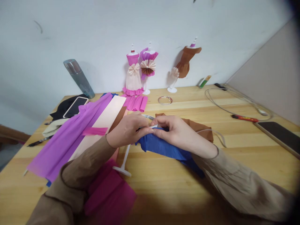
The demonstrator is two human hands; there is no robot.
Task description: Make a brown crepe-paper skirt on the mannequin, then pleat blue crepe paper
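Both hands meet above the middle of the table, thumbs nearly touching. My left hand (pixel 127 128) is closed round the upper part of a small white dress form, mostly hidden by the fingers; its stem and round base (pixel 122 171) slant down to the left below. With thumb and fingers pinched, my right hand (pixel 177 132) presses the edge of a strip of blue crepe paper (pixel 166 148) against the form. The blue strip hangs gathered beneath my right hand and trails right. Brown crepe paper (pixel 201 128) lies behind my right wrist.
Left lie purple crepe paper (pixel 70 137), a cream sheet (pixel 103 118) and a phone (pixel 76 106). Magenta paper (pixel 110 193) sits near the front. Dressed forms (pixel 133 72) and a spray can (pixel 79 78) stand at the wall. Right are a cable (pixel 220 108), screwdriver (pixel 245 118) and dark phone (pixel 278 137).
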